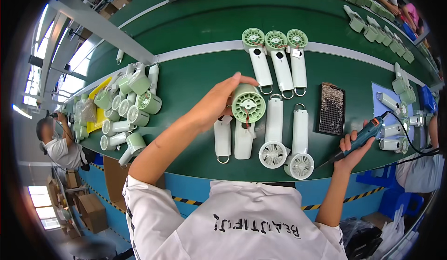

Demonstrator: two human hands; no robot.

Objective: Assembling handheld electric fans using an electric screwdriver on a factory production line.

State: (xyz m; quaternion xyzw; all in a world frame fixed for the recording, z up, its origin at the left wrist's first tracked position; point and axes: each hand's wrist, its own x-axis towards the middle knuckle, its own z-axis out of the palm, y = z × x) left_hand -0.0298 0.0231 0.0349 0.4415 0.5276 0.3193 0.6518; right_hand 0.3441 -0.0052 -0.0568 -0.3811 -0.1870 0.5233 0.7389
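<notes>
My left hand [218, 100] is wrapped round the pale green head of a handheld fan [249, 110], which stands on the table with its spoked face up; thin wires hang out of it. In my right hand [355, 152] is a teal electric screwdriver [365, 137], its thin bit pointing down and left, clear of the fan. Beside the held fan lies a white handle [223, 141], whose upper end is hidden by my left hand. To its right are two white fans [274, 134] [301, 139] with their grilles toward me. A black tray of small screws [331, 109] sits near my right hand.
Three open fans [277, 59] lie in a row at the table's far edge. Fan parts are heaped around a yellow tray [97, 118] on the left. More fans lie on a blue mat [379, 99] at right, near the screwdriver's black cord [404, 132]. Other people work nearby.
</notes>
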